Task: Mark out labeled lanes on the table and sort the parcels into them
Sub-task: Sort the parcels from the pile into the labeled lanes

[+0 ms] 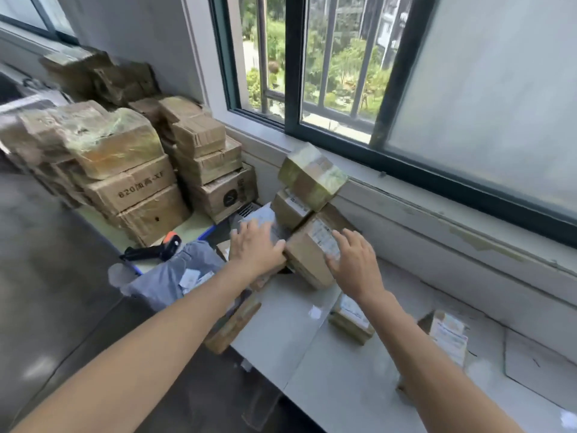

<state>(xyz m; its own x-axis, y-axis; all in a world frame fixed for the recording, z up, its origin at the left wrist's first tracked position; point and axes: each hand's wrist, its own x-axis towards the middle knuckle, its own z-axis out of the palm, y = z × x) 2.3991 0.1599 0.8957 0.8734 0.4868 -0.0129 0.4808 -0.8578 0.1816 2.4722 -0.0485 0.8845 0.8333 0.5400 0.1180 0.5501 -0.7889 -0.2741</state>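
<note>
Cardboard box (307, 257) flanked by left hand (254, 250) and right hand (354, 265), fingers straight, nothing gripped; best drawn out level, lest the taped box (312, 176) above topple.

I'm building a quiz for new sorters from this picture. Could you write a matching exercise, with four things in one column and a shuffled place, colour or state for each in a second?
Things
1. scanner
2. bag
3. taped parcel
4. right hand

Descriptions
A. grey and crumpled
B. fingers straight, on a labelled box
C. black and orange
D. atop the pile by the window

Pairs: 1-C, 2-A, 3-D, 4-B
</note>
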